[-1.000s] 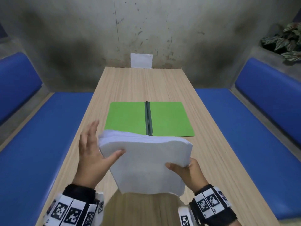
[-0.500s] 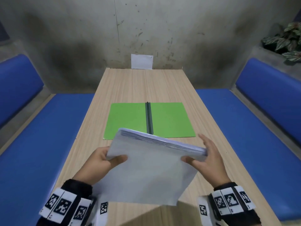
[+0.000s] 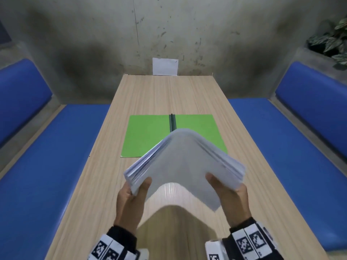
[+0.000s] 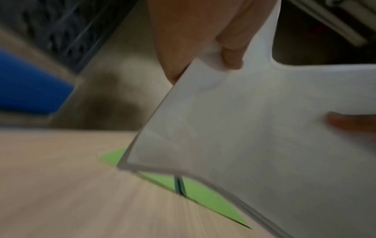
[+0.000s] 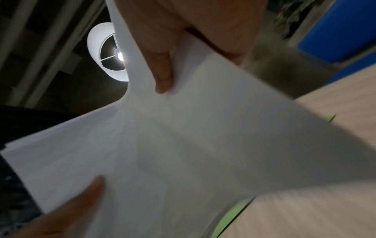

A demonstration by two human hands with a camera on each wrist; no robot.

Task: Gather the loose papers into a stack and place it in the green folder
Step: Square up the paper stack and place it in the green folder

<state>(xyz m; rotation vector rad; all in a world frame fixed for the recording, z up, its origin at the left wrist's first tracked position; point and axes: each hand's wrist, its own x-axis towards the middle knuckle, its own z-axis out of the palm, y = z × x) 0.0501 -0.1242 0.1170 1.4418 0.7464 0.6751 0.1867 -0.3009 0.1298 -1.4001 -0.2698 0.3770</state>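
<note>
A thick stack of white papers [image 3: 183, 162] hangs in the air above the near half of the table, bent into an arch with one corner pointing away from me. My left hand [image 3: 134, 192] grips its left edge, thumb on top. My right hand [image 3: 228, 190] grips the right edge the same way. From below, the stack [image 4: 240, 128] shows fingers of the left hand curled on its underside, and the stack [image 5: 183, 145] shows the right fingers likewise. The green folder [image 3: 148, 136] lies open and flat on the table just beyond the stack, its dark spine in the middle.
The long wooden table [image 3: 169, 94] runs away from me to a stained concrete wall. Blue benches [image 3: 47, 166] flank both sides. A white sheet [image 3: 165, 66] leans on the wall at the far end. A plant [image 3: 332, 40] sits at the upper right.
The stack has turned so a corner points forward and has bent into an arch. Both hands now hold its side edges, the left having closed from an open position.
</note>
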